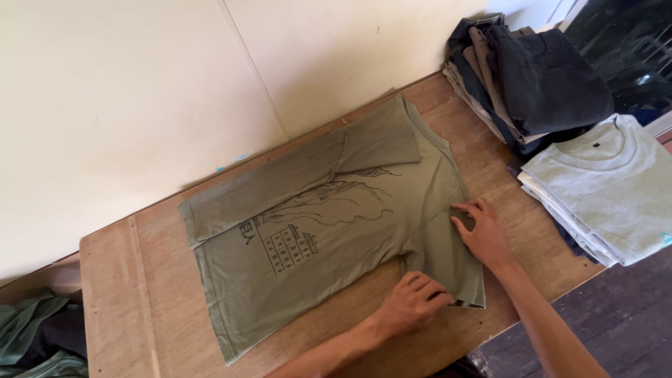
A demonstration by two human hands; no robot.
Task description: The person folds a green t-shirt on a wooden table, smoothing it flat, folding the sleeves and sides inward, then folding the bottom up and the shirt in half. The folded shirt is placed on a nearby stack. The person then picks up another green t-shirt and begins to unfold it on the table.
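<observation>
Lying flat and front side up across the middle of the bare wooden plywood table (119, 280), an olive-green cotton T-shirt with a dark line drawing of a building on its chest (329, 231) is stretching diagonally, its hem pointing toward the near left and its collar toward the far right. One sleeve is lying folded over onto the body at the far edge, close to the cream-coloured wall (140, 91). The near sleeve is sitting between the two hands.

The left hand (414, 301) is resting on the table just beside the near sleeve, its fingers curling and pinching the sleeve's lower edge. The right hand (481, 231) is lying palm down on the shoulder of the shirt, near the collar, with its fingers spread and pressing flat on the cloth rather than gripping it. Both forearms are coming in from the near right edge of the table.

Beyond the right hand, at the table's right end, a folded stack of pale grey-green T-shirts (609, 189) is sitting well apart from the spread shirt. Behind that stack, a taller pile of dark folded garments in black, navy and tan (532, 77) is leaning against the wall. Off the table's left end, a heap of green cloth (35, 336) is lying lower down.
</observation>
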